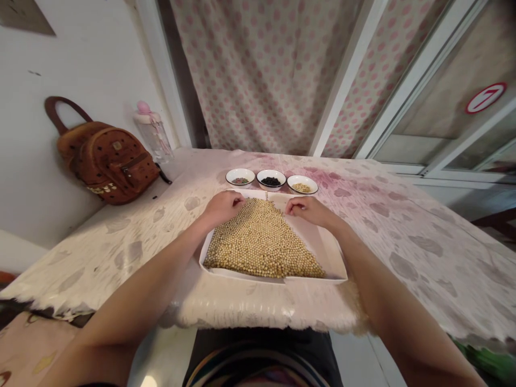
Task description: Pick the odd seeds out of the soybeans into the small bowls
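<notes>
**Working the narrow end**

The left hand (223, 208) and right hand (308, 210) are at the apex of a triangular heap of pale round beans (260, 242), which fills much of a shallow white rectangular tray (336, 271). The step in hand appears to be shaping that apex. Each hand's fingers sit together, clamped on nothing. The left fingertips (243, 200) rest on the beans; the right fingertips (289, 208) lie just beside them — nearly touching the heap. Three small round white bowls (271, 172) stand beyond the tray, top centre, on a mottled pale tablecloth (403, 226).
</notes>
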`<action>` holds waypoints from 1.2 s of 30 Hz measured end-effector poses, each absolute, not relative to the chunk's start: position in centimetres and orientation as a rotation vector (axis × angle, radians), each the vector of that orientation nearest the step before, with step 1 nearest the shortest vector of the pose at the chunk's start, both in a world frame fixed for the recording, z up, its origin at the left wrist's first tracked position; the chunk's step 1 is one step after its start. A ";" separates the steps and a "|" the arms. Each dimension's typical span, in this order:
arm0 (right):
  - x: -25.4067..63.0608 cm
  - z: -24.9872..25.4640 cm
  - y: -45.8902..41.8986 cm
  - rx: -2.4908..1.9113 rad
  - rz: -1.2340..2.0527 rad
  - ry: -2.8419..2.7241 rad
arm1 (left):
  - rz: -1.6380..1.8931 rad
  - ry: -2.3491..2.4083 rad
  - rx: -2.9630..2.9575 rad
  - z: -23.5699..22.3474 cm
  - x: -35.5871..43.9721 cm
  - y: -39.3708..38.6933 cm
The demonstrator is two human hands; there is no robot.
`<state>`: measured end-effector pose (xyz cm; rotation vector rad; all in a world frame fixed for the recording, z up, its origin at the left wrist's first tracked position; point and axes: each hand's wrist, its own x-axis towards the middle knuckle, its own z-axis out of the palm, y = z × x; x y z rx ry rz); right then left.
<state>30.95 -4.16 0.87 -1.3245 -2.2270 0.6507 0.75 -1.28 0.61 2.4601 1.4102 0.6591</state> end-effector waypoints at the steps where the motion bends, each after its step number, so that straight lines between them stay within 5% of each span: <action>1: 30.9 0.9 -4.3 -1.330 0.651 -2.242 | 0.655 1.412 2.462 0.6 0.7 -1.3; 21: 31.0 -0.2 -4.0 -1.430 0.580 -2.233 | 0.643 1.413 2.464 0.7 0.7 -1.3; 36: 30.3 -0.1 -3.9 -1.464 0.185 -2.235 | 0.649 1.402 2.467 0.4 0.7 -1.1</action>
